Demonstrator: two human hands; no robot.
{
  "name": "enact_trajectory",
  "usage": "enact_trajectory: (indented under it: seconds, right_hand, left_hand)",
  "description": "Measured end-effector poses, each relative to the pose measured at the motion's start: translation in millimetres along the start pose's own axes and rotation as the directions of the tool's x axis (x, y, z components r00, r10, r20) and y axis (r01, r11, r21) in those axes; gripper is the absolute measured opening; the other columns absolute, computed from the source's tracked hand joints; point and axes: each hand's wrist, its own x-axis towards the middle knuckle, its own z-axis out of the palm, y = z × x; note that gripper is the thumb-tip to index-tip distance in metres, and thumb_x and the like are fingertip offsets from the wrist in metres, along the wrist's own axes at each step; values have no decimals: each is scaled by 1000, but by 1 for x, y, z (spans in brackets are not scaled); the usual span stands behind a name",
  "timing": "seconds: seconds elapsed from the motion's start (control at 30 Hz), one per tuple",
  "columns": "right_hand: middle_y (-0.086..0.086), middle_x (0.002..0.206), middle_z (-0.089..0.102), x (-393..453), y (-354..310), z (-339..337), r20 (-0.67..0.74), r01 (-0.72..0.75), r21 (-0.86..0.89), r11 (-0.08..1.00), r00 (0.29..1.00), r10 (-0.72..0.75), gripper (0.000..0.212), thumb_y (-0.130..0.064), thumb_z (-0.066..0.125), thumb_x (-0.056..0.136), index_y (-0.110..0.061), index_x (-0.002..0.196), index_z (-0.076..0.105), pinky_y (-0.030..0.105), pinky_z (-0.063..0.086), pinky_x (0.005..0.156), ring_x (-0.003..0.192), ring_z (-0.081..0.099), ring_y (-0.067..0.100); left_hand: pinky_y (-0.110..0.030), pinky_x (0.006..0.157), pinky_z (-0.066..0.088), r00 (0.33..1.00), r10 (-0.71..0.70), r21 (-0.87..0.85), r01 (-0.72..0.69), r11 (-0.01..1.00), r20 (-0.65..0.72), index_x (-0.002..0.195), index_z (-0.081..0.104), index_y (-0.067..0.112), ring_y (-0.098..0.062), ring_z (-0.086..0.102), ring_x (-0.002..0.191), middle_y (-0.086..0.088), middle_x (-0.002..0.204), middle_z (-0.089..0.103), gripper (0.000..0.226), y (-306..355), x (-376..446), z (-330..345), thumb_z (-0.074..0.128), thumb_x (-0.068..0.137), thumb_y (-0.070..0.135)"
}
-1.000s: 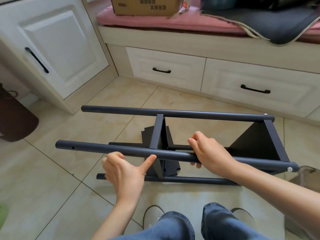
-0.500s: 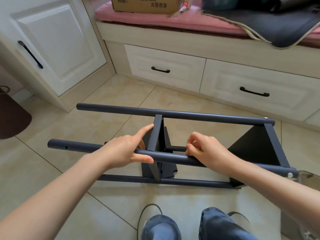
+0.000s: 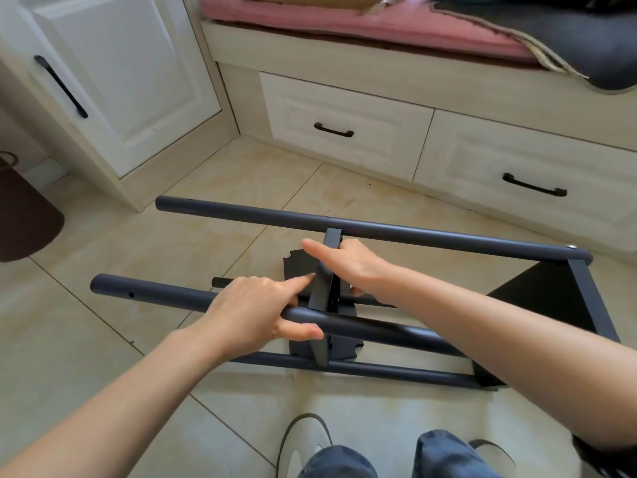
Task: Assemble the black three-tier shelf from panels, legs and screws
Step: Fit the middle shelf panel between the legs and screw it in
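The black shelf frame lies on its side on the tiled floor. Its near upper leg (image 3: 155,294) and far upper leg (image 3: 413,232) run left to right, with a lower leg (image 3: 396,369) on the floor. The middle panel (image 3: 322,294) stands edge-on between the legs, and an end panel (image 3: 544,298) closes the right end. My left hand (image 3: 255,308) grips the near upper leg beside the middle panel, index finger reaching to that panel. My right hand (image 3: 355,267) holds the middle panel's upper part, index finger stretched across its edge, other fingers curled down its right side.
A white cabinet door (image 3: 113,81) stands at the left, and two drawers (image 3: 344,132) sit under a bench with a pink cushion (image 3: 344,19) behind the frame. A dark brown object (image 3: 24,219) lies at the far left. My shoes and knees (image 3: 344,453) are at the bottom edge.
My right hand let go of the near upper leg and moved up onto the middle panel. My left hand came onto the near leg and stays beside the panel.
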Motion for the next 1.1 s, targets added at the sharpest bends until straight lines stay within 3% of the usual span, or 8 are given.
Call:
enact_trajectory:
  seconds: [0.17, 0.27, 0.37, 0.5, 0.57, 0.8, 0.93, 1.1]
  right_hand:
    - [9, 87, 60, 8, 1, 9, -34, -1, 89, 996, 999, 4, 29, -33, 66, 81, -9, 96, 59, 33, 48, 63, 77, 59, 22]
    - [10, 87, 61, 6, -1, 9, -8, 8, 103, 995, 1000, -7, 34, -32, 68, 79, -6, 100, 61, 34, 49, 65, 79, 60, 23]
    - [9, 83, 59, 5, -1, 10, -3, 41, 100, 994, 999, -40, 26, -32, 67, 80, -9, 90, 59, 34, 47, 63, 75, 57, 22]
    - [7, 78, 57, 5, 0, 7, 19, 78, 90, 993, 997, -80, 23, -34, 66, 84, -12, 82, 57, 33, 46, 64, 73, 57, 20]
    - [7, 76, 56, 5, 0, 5, 40, 95, 82, 992, 994, -99, 23, -33, 66, 84, -13, 79, 56, 33, 45, 64, 71, 55, 20]
    - [-1, 57, 44, 10, -2, -2, 106, 138, 9, 990, 985, -138, 29, -31, 69, 80, -14, 63, 51, 27, 38, 52, 53, 44, 12]
    - [5, 63, 44, 10, -7, -5, 163, 169, 21, 985, 972, -170, 26, -25, 67, 81, -10, 66, 52, 29, 36, 54, 60, 44, 17]
    - [3, 60, 42, 9, -4, -8, 167, 202, 46, 978, 964, -207, 27, -19, 63, 84, -13, 62, 47, 27, 31, 51, 57, 39, 17]
  left_hand:
    - [-30, 63, 39, 998, 27, 32, -26, 999, -53, 157, 25, 29, -14, 58, 73, 16, 71, 49, 118, -2, -2, 5, 2, 59, 91]
    - [-29, 63, 34, 997, 2, 11, -1, 1000, -78, 156, 28, 26, -16, 63, 80, 16, 67, 43, 114, 2, -6, 6, 14, 63, 91]
    - [-27, 61, 29, 995, -35, -34, 32, 999, -98, 152, 28, 28, -18, 63, 80, 14, 61, 41, 109, 3, -8, 4, 26, 63, 90]
    - [-20, 49, 27, 993, -25, -87, 15, 996, -114, 144, 24, 28, -8, 48, 52, 16, 54, 42, 101, 5, -8, 2, 30, 64, 89]
    - [-20, 49, 28, 992, -31, -102, 18, 995, -122, 142, 22, 29, -7, 45, 49, 15, 54, 44, 93, 7, -8, 2, 37, 69, 86]
    - [-30, 61, 41, 988, -25, -83, 13, 996, -150, 130, 16, 34, -19, 55, 62, 17, 63, 49, 81, 9, -11, 6, 24, 69, 88]
    - [-35, 59, 48, 980, 0, -158, -33, 987, -201, 122, 17, 38, -23, 59, 60, 16, 68, 55, 72, 9, -12, 6, 21, 70, 89]
    - [-30, 47, 37, 928, 84, -107, -131, 986, -362, 131, 27, 43, -26, 59, 50, 4, 59, 64, 61, 11, -9, 13, 26, 82, 80]
